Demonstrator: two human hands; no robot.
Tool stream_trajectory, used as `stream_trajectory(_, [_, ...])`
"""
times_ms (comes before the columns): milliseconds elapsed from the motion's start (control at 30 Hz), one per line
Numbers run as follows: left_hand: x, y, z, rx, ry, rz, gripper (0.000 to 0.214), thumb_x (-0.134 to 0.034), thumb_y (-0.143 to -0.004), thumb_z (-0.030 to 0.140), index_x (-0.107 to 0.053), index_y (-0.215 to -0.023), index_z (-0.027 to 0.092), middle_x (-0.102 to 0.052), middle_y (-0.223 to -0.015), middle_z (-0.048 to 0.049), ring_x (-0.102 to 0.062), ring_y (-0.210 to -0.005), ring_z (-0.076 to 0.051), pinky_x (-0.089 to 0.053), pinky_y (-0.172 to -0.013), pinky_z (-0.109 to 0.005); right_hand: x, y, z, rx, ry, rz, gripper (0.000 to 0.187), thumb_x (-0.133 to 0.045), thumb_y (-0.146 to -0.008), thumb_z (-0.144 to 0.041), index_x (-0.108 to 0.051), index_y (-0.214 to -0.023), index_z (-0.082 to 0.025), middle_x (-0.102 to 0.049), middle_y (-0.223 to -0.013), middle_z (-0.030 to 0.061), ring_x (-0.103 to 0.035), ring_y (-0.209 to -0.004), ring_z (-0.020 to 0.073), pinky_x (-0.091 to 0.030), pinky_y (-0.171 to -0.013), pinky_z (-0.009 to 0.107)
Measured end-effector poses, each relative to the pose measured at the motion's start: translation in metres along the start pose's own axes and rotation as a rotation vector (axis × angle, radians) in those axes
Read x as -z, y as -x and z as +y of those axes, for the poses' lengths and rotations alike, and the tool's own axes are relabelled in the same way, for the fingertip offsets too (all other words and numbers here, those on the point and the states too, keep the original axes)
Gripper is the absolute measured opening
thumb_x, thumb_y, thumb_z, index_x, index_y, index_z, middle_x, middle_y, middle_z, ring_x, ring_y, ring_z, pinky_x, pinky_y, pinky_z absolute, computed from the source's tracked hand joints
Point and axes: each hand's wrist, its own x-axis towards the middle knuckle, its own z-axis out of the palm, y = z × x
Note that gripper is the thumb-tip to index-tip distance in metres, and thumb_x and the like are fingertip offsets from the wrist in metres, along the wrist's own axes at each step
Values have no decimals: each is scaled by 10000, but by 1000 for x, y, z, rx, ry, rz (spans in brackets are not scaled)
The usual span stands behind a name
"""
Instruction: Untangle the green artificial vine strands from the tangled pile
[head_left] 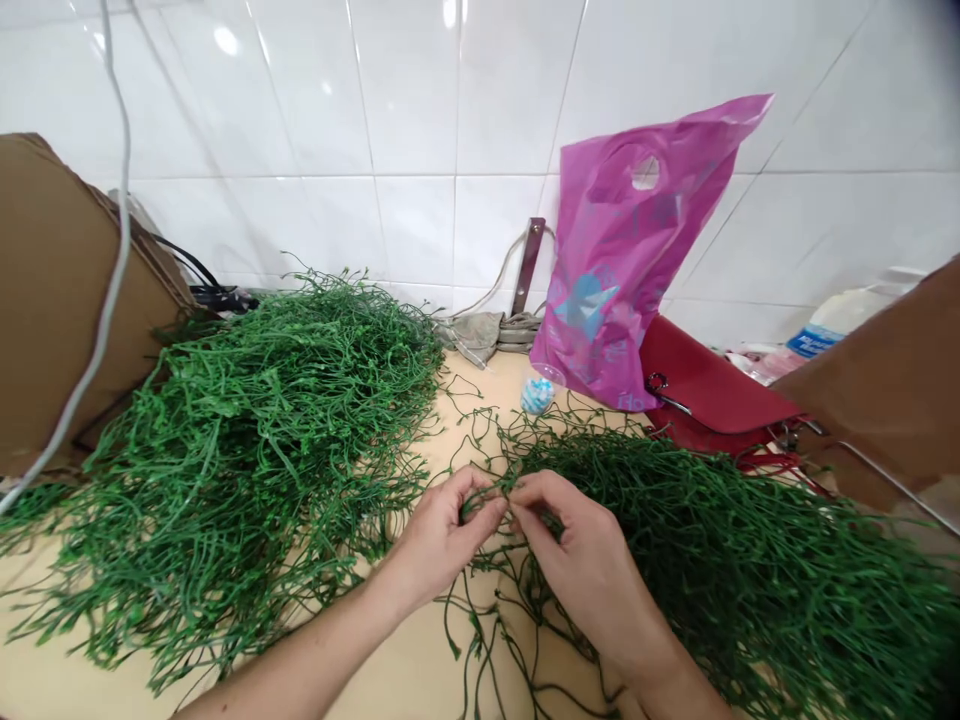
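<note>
Green plastic vine strands (486, 503) are pinched by the left hand (442, 535) and right hand (581, 550).

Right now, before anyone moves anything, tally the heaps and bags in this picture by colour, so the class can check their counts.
Green vine heaps: 2
Magenta plastic bag: 1
Red bag: 1
Total: 4

Our left hand (442, 535) and our right hand (585, 560) are close together, both bent and pinching. Our bare arms (300, 670) reach in from below.
</note>
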Motion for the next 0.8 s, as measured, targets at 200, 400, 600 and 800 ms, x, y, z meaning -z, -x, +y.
stream_trajectory(200, [2, 2, 1, -188, -354, 29, 167, -438, -942, 254, -581, -884, 192, -545, -711, 4, -464, -617, -146, -315, -603, -260, 3, 0, 0, -208, -131, -53, 167, -527, -844, -239, -577, -686, -213, -558, -653, -15, -532, -640, 154, -426, -610, 253])
stream_trajectory(400, [13, -3, -1, -138, -305, 143, 121, -432, -914, 208, -546, -874, 202, -454, -640, 42, -393, -555, -129, -300, -565, -246, 14, -2, -6, -366, -338, -287, 90, -572, -774, -275, -561, -705, -218, -583, -614, -29, -577, -601, 155, -447, -580, 245])
stream_trajectory(600, [2, 2, 12, -17, -60, 51, 202, -555, -850, 306, -688, -934, 179, -517, -695, 13, -425, -603, -123, -330, -553, -224, 19, -8, 1, -213, -130, -142, 161, -554, -810, -313, -624, -704, -214, -654, -705, 7, -628, -696, 182, -490, -649, 258])
stream_trajectory(800, [-3, -5, -2, 4, 129, 191, 360, -576, -860, 481, -701, -802, 148, -556, -691, -17, -445, -635, -137, -390, -585, -228, 7, 2, 3, -129, -54, -123, 153, -502, -859, -251, -571, -726, -216, -596, -680, -11, -577, -644, 155, -466, -603, 235])
